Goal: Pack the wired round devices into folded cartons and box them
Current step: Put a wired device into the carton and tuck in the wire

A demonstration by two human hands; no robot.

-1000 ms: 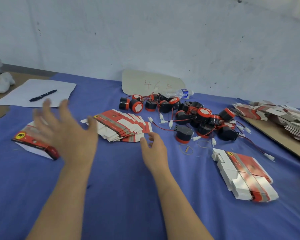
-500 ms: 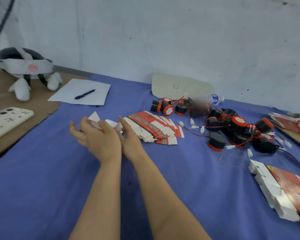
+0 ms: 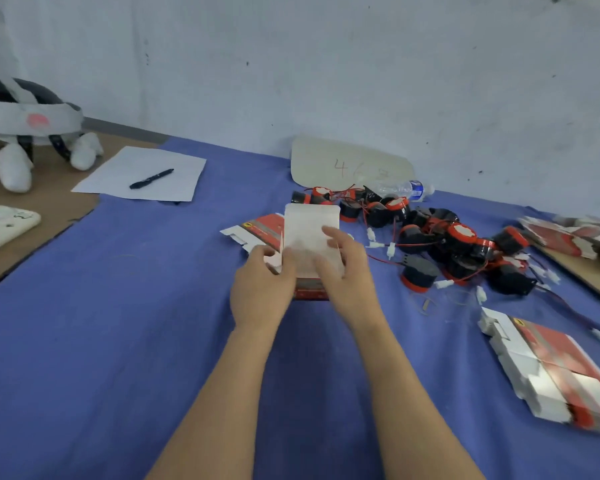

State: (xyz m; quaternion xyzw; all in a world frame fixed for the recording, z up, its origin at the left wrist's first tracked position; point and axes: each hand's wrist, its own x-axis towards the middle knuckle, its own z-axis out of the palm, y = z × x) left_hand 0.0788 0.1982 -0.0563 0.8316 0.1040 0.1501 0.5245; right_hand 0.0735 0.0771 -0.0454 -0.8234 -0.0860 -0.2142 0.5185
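Both hands hold one red-and-white carton (image 3: 309, 233) upright over the blue cloth, its white flap pointing up. My left hand (image 3: 262, 289) grips its left side and my right hand (image 3: 347, 271) grips its right side with fingers over the white face. Behind it lies a fan of flat cartons (image 3: 253, 232), partly hidden. A pile of black-and-red round devices (image 3: 444, 240) with red wires and white plugs sits to the right, apart from my hands.
A stack of flat cartons (image 3: 548, 368) lies at the right front and another (image 3: 568, 233) on a brown board at far right. White paper (image 3: 142, 174) with a pen (image 3: 151, 178), a plush toy (image 3: 25, 133), a phone (image 3: 0, 226), a bottle (image 3: 406, 189) and a cardboard sign (image 3: 347, 164) lie further back.
My hands came together at the left, picked up the carton from the cloth and brought it to the middle, now held upright. The camera also turned left, then back.
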